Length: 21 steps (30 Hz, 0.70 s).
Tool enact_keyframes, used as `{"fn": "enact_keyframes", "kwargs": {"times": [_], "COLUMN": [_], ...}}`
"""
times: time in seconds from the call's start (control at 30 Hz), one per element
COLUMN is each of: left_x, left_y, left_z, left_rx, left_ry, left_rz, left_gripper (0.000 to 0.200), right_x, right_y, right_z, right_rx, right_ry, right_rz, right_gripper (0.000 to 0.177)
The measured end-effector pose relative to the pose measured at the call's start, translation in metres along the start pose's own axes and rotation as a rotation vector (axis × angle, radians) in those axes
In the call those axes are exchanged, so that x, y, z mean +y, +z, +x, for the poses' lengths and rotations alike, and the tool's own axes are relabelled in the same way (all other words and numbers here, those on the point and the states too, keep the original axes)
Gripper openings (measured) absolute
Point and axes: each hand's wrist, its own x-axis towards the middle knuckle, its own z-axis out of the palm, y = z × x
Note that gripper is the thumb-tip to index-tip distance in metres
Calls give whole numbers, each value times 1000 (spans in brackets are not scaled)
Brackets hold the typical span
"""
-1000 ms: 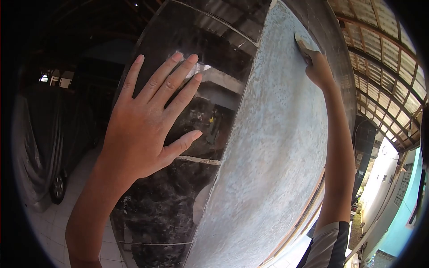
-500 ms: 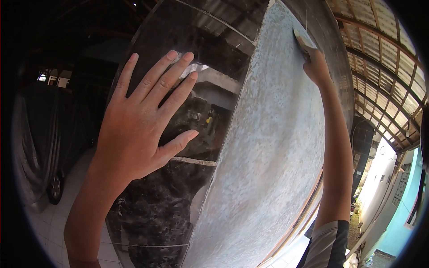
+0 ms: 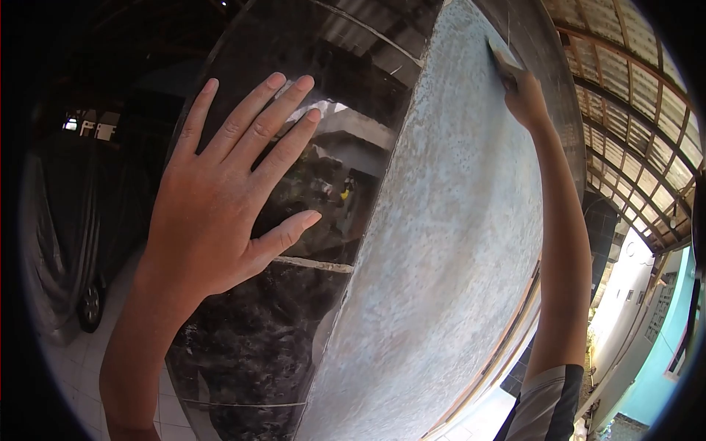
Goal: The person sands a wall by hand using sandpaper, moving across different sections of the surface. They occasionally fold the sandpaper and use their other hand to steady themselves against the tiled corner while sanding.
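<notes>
My left hand (image 3: 213, 198) lies flat with fingers spread on the dark glossy tiles (image 3: 368, 169) of a wall or column. High on the right, my right hand (image 3: 526, 99) is closed round a scraper (image 3: 503, 60). Its blade end meets the upper part of a rough, pale blue-grey wall strip (image 3: 434, 220), close to the strip's right edge. The scraper's handle is mostly hidden in my fingers. A chipped edge separates the strip from the tiles on the left.
A covered car (image 3: 59, 242) stands at the left on a light tiled floor (image 3: 81, 367). Overhead at the right runs a corrugated roof (image 3: 625, 66) on a frame. A turquoise wall (image 3: 662, 367) stands at the lower right.
My right hand and the scraper have shifted slightly right and a little down in view. My left hand appears slightly farther left and higher, still spread on the tiles.
</notes>
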Motion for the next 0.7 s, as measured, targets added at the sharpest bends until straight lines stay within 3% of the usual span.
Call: {"fn": "enact_keyframes", "kwargs": {"times": [0.1, 0.13, 0.2, 0.27, 0.33, 0.4, 0.6, 0.7], "left_x": [2, 4, 4, 4, 2, 2, 6, 7], "left_y": [0, 1, 0, -2, -2, -2, -4, -4], "left_z": [2, 1, 3, 4, 2, 1, 3, 3], "left_rx": [-14, -18, -26, -20, -26, -35, -52, -49], "left_ry": [-8, -4, -10, 0, -7, 10, -6, -10], "left_rz": [71, 65, 108, 108, 108, 117, 153, 150], "left_gripper": [76, 76, 80, 80, 80, 81, 82, 82], "right_x": [13, 16, 14, 6, 3, -10, 4, 24], "right_y": [10, 14, 16, 8, 6, 3, 4, 21], "right_z": [24, 19, 14, -5, -23, -24, 16, 3], "right_rx": [171, 165, 149, 133, 96, 85, 52, 231], "right_ry": [28, 34, 63, 76, -116, -127, 234, -65], "right_rz": [-10, -12, -64, -36, 1, 2, 2, 68], "right_gripper": [52, 52, 69, 68, 67, 68, 70, 66]}}
